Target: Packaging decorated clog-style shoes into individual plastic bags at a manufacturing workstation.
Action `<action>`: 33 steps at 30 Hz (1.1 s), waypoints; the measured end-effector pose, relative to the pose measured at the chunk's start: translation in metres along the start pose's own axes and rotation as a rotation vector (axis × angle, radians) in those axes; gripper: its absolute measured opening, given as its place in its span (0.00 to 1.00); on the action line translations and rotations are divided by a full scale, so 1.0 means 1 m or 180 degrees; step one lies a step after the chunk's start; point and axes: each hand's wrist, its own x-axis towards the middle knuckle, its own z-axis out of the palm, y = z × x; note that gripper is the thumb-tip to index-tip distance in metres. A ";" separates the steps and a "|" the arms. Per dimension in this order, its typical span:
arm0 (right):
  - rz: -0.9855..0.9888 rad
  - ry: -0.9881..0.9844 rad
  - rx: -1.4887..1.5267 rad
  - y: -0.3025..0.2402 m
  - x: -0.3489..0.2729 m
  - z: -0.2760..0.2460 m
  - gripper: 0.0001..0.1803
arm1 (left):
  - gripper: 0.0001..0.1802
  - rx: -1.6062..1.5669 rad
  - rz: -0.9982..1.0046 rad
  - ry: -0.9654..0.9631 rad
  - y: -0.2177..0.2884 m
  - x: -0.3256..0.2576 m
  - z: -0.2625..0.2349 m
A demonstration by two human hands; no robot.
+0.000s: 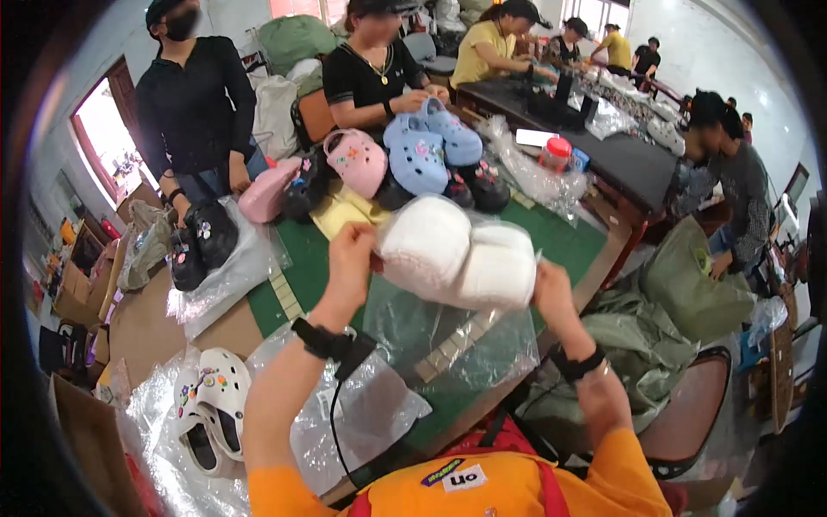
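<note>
A pair of white clogs [461, 254] in a clear plastic bag hangs above the green table [560, 241], held between my two hands. My left hand [349, 263] pinches the bag at its left side, fingers closed beside the clogs. At the right side my right hand [556, 297] grips the bag's other edge, its fingers partly hidden. The loose part of the clear bag [457, 336] spreads below the clogs over the table. Both wrists wear black bands, and a cable runs down from the left one.
Blue clogs [418, 155], pink clogs [357, 164] and black clogs stand across the table. White clogs with charms [211, 401] lie on plastic at my left. One co-worker handles black clogs [202, 241]; another sits opposite. Green sacks [637, 345] are at my right.
</note>
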 end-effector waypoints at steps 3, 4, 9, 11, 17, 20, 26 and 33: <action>0.0451 0.0090 0.1729 -0.048 0.016 -0.002 0.09 | 0.06 -0.0218 0.0055 0.0139 0.014 0.012 -0.006; 0.0506 -0.0008 0.1875 -0.051 0.023 -0.007 0.08 | 0.06 -0.0156 0.0146 0.0186 0.019 0.013 -0.006; 0.0455 -0.0378 0.2067 -0.079 0.050 -0.029 0.07 | 0.05 -0.0295 0.0412 0.0135 0.053 0.020 -0.008; 0.0015 -0.0113 0.1992 -0.097 0.053 -0.043 0.06 | 0.04 -0.0212 0.0820 0.0107 0.072 0.025 -0.010; -0.0170 -0.0078 0.2146 -0.121 0.082 -0.055 0.06 | 0.05 -0.0558 0.0792 0.0234 0.100 0.035 -0.022; -0.0159 -0.0483 0.2278 -0.126 0.084 -0.053 0.07 | 0.05 -0.0594 0.0874 0.0236 0.107 0.037 -0.025; -0.0330 -0.0672 0.1847 -0.088 0.087 -0.058 0.12 | 0.08 -0.0739 0.0693 0.0143 0.087 0.049 -0.037; -0.0305 -0.0796 0.1750 -0.097 0.098 -0.048 0.15 | 0.09 -0.0939 0.0665 0.0092 0.080 0.049 -0.052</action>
